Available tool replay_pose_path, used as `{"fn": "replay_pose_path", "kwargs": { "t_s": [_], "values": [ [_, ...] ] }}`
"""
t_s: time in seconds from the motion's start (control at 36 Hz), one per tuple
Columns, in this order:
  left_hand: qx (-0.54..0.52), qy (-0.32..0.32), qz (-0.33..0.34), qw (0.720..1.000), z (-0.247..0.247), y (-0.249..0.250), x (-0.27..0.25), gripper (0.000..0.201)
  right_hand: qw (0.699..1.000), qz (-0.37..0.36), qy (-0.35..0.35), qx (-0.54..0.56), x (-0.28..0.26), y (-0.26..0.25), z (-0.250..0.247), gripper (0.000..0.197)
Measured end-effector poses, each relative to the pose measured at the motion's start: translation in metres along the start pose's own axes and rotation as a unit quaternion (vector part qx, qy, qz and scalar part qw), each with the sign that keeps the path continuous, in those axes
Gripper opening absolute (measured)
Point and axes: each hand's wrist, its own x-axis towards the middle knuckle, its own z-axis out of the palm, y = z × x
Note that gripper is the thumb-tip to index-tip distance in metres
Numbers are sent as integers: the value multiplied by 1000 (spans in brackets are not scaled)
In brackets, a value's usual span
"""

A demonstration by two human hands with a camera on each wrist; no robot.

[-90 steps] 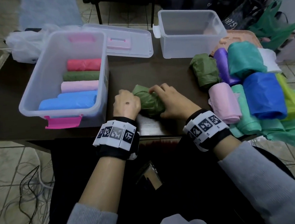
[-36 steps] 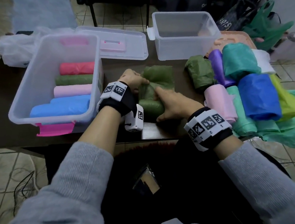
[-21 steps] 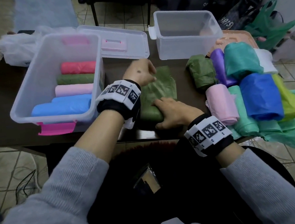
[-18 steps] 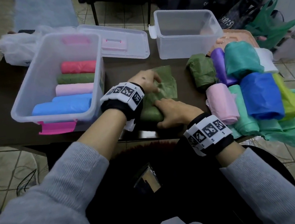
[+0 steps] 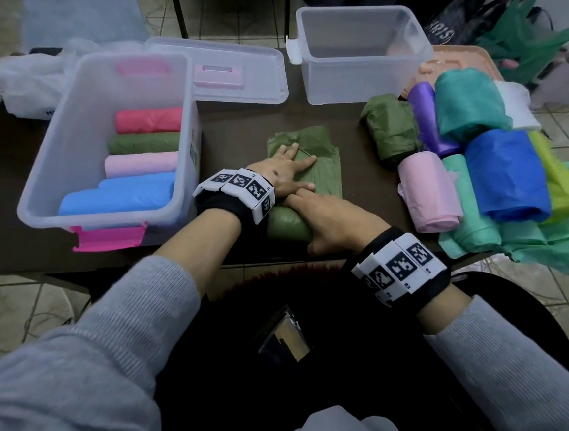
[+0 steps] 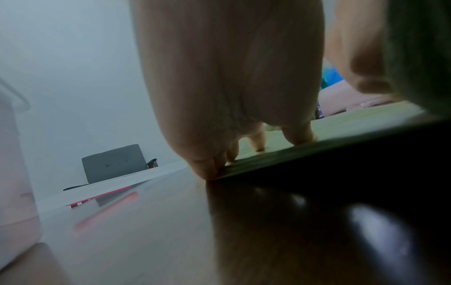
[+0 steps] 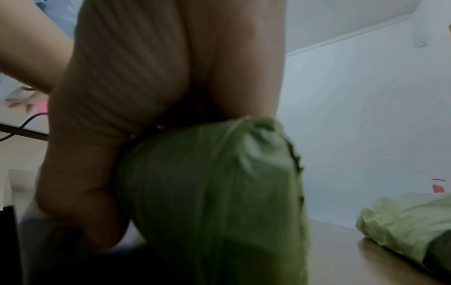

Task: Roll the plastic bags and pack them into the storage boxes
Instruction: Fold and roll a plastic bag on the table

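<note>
A dark green plastic bag (image 5: 320, 150) lies on the table in the head view, its far half flat and its near end rolled up (image 5: 286, 229). My left hand (image 5: 286, 170) presses flat on the sheet with straight, spread fingers; the left wrist view shows the left hand (image 6: 231, 77) with its fingertips on the pale green sheet (image 6: 354, 123). My right hand (image 5: 331, 214) grips the rolled end. In the right wrist view the right hand (image 7: 117, 100) has its thumb curled down the side of the green roll (image 7: 214, 183).
The left storage box (image 5: 92, 81) holds several rolled bags, with its lid (image 5: 239, 71) behind it. A second, empty box (image 5: 363, 71) stands at the back right. A pile of rolled bags (image 5: 503, 175) fills the right side, with a green roll (image 5: 389, 127) nearest.
The green bundle has been spread out into a sheet with a rolled near end. My left hand slid back from the far edge and now lies flat. My right hand stayed on the roll.
</note>
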Motion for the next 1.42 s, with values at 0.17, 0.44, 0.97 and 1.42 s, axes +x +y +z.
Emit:
{"fn": "replay_pose_path", "kwargs": {
  "t_s": [0.17,0.44,0.97,1.42],
  "values": [
    [4,-3,-6,1000,-1,2,-1,67,1000,-15,13,-19,-6,1,-3,66],
    [4,8,-4,1000,-1,2,-1,68,999,-20,31,15,-8,0,6,68],
    [-58,45,-22,997,-8,0,-7,78,991,12,55,124,-10,20,6,77],
    [-212,100,-102,967,-19,18,-65,8,972,21,-23,232,5,42,-15,43]
  ]
}}
